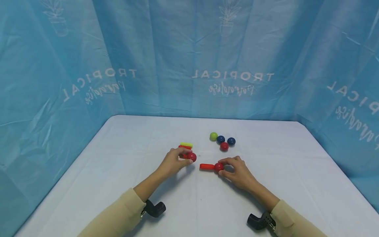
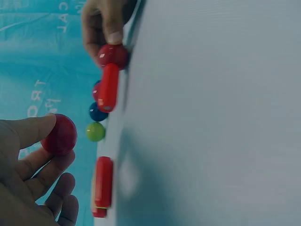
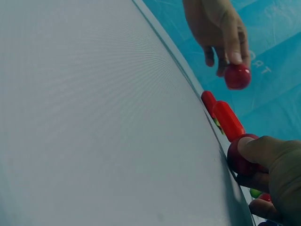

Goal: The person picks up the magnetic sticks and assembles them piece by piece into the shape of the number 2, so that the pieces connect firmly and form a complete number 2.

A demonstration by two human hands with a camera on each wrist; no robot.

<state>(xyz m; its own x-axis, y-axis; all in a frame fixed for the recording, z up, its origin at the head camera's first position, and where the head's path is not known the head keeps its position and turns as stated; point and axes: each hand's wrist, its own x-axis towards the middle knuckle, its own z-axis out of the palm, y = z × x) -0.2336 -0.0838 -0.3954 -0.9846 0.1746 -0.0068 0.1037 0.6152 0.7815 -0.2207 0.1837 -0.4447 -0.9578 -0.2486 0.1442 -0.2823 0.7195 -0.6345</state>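
Observation:
My left hand pinches a glossy red ball between thumb and fingertips, raised above the white table. My right hand grips a second red ball at its sides. A red stick extends from that ball towards the left, its near end right at the ball. Just behind my left hand lie a yellow-green stick and red sticks, side by side and partly hidden by the fingers in the head view.
Beyond my right hand sit a green ball, a dark blue ball, another blue ball and a red ball, grouped together. A white cloth covers the table. Blue printed curtains hang behind and at both sides.

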